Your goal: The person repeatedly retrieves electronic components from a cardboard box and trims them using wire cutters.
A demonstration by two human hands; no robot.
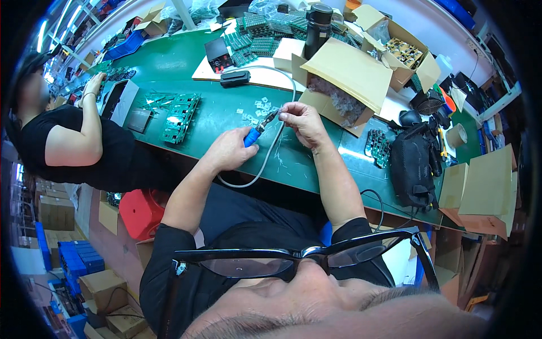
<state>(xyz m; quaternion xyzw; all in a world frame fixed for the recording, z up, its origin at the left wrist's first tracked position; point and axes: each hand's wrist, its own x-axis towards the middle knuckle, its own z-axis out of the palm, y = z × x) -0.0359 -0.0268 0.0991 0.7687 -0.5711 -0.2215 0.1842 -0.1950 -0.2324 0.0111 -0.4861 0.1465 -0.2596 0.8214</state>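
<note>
Under both hands runs the green bench (186, 68); an open cardboard box (344, 85) of clear parts sits just right of them. Left hand (228, 150) is wrapped around the blue-handled soldering iron (257, 133), long axis slanting up-right, tip aimed at the right hand (302, 121). Its grey cable (265, 166) loops back between the forearms. Right hand pinches something small at its fingertips, too small to identify, touching or nearly touching the tip. Small clear pieces (257, 110) lie scattered just beyond, nearer the left hand.
</note>
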